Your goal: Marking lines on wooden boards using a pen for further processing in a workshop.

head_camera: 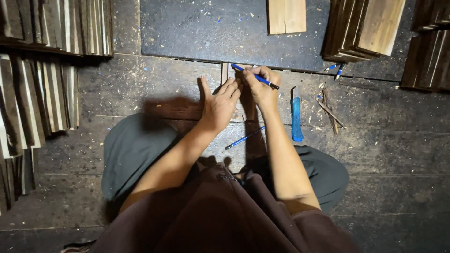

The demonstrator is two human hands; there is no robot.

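Two hands meet over a narrow dark wooden strip (225,75) lying on the worn, dusty plank floor (140,84), just in front of the seated person's knees. The left hand (219,104) lies flat on the strip, fingers stretched forward and together, closed on nothing, pinning the wood down. The right hand (262,86) has its grip pinched on a blue pen with a dark tip (255,77), held slantwise across the knuckles, tip towards the right. It looks like a marking step on the strip; a clean line would call for the left hand's steady press and the pen tip brought onto the wood (the exact contact is hidden by fingers). Both forearms reach forward, wrists close. A second blue pen (243,138) lies between the arms, a blue utility knife (296,119) just right of them, and stacked wooden slats (37,98) at far left.
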